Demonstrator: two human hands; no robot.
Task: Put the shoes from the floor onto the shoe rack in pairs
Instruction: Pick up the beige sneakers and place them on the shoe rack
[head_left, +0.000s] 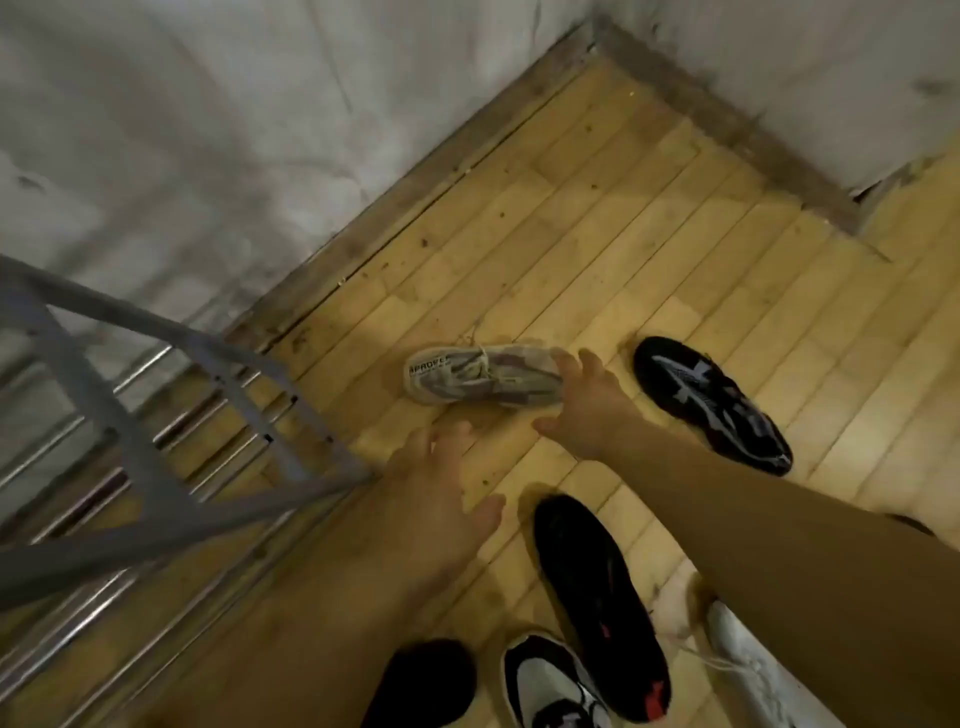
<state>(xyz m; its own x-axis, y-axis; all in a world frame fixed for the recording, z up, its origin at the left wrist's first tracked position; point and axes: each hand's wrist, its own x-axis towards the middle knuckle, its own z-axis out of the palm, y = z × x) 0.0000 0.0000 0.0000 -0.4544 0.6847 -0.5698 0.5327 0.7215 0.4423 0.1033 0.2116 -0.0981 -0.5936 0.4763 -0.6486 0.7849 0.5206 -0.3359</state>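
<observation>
A beige and grey sneaker (478, 375) with loose laces lies on the wooden floor (597, 223), toe pointing left. My right hand (584, 402) reaches over its heel end with fingers spread, touching or almost touching it. My left hand (434, 491) hovers open, lower left of the sneaker, beside the grey metal shoe rack (150, 441) on the left. More shoes lie on the floor: a black one with white streaks (711, 402) to the right, a black one with red marks (602, 603), a black-and-white one (550, 686), a white one (748, 670).
Two grey walls (208, 130) meet in a corner at the top right, with a worn wooden skirting along the floor. The rack's chrome bars (78, 525) hold no shoes. A dark rounded shape (421, 680), perhaps another shoe or a foot, sits at the bottom edge.
</observation>
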